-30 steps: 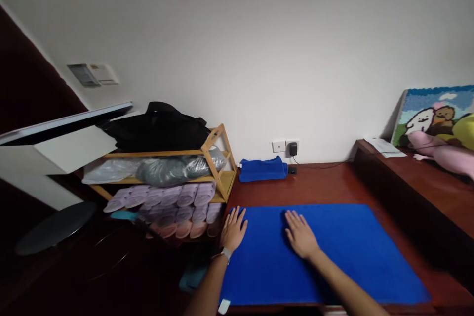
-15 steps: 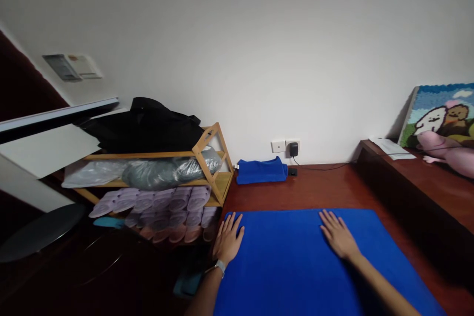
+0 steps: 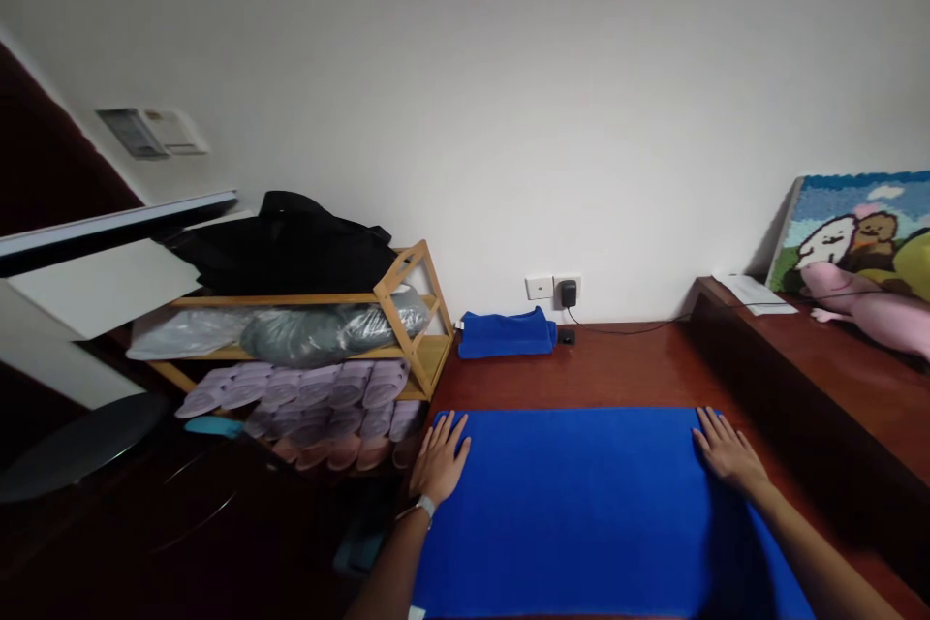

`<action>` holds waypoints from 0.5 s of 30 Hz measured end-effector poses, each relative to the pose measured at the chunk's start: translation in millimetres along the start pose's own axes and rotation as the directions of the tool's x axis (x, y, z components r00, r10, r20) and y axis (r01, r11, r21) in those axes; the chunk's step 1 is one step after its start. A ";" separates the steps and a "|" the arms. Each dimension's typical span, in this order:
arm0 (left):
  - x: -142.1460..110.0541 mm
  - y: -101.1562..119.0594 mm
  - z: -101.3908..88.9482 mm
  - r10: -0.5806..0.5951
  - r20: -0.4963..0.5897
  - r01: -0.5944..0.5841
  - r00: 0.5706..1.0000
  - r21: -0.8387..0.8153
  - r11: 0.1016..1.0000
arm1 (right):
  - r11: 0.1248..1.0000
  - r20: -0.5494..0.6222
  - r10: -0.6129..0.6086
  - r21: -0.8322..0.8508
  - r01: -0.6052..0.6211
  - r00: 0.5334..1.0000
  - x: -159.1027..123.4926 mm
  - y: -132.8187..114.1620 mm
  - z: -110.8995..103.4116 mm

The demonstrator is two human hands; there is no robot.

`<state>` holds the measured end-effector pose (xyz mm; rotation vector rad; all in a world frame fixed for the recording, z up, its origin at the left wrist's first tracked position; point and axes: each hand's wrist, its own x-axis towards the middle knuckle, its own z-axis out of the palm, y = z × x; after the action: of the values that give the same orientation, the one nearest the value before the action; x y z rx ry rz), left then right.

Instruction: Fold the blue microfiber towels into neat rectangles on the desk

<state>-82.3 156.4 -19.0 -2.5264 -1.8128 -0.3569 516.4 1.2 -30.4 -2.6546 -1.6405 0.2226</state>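
Observation:
A blue towel (image 3: 581,504) lies spread flat on the reddish-brown wooden table (image 3: 625,368). My left hand (image 3: 440,457) rests palm down on its far left corner, fingers stretched out; a watch band circles that wrist. At the far right corner of the towel my right hand (image 3: 728,450) lies flat too, fingers spread and pointing away from me. Neither hand grips anything. Farther back, against the wall, sits a folded blue cloth (image 3: 507,333) with a small white tag.
Left of the table stands a wooden rack (image 3: 416,320) with a black bag (image 3: 291,242), plastic-wrapped items and several lilac slippers (image 3: 349,383). A plugged-in charger (image 3: 569,293) trails a cable rightward. On the raised right ledge are a pink plush toy (image 3: 864,305), papers (image 3: 756,294) and a fluffy picture (image 3: 850,223).
My right hand has slid right across the towel to its far right corner. The left hand stays on the left corner. The view has shifted slightly to the right.

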 end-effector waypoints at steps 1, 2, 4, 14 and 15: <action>0.0 0.0 0.0 0.001 -0.002 -0.001 1.000 0.000 1.000 | 1.000 0.019 0.019 -0.006 -0.019 1.000 0.0 -5.3 -10.3; 0.0 -0.1 0.3 0.002 -0.005 -0.002 1.000 -0.002 1.000 | 0.999 0.029 0.038 -0.014 -0.038 0.999 -0.1 -13.1 -20.6; 0.0 -0.6 1.3 0.002 -0.009 -0.002 1.000 -0.008 1.000 | 0.999 0.015 0.045 -0.029 -0.044 0.999 -1.7 -39.2 -37.1; -0.3 -3.9 4.3 0.002 -0.024 -0.002 1.000 -0.023 1.000 | 0.795 -0.046 -0.568 0.227 0.563 0.822 -70.0 -298.3 -11.1; 0.2 -4.7 5.4 0.004 -0.028 -0.004 1.000 -0.024 1.000 | 0.782 -0.031 -0.585 0.246 0.573 0.811 -73.6 -309.5 -9.1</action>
<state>-85.7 158.8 -24.8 -2.5266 -1.8044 -0.4146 210.1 75.5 13.5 -1.8625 -2.1817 0.4363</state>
